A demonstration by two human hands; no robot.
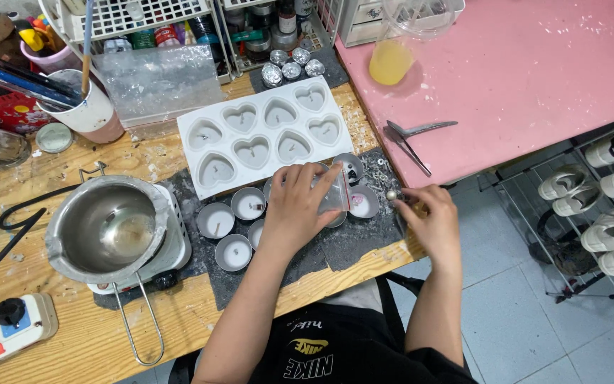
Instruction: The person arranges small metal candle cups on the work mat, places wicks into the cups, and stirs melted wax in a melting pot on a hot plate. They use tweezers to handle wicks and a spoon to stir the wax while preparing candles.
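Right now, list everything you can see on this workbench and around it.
heart mould: one, white, eight cavities, bench centre
small round tins: several, silver, on the dark mat
melting pot: one, steel, on a white hotplate, left
yellow cup: one, on the pink table
spoons: two, metal, pink table edge
shoes: several, white, rack on the right
left hand: holds a clear small bag over the tins
right hand: pinches a small bead

My home candle-making corner, wooden bench (72, 334), heart mould (268, 135) at twelve o'clock, melting pot (108, 227) at nine, shoe rack (598, 206) at three.
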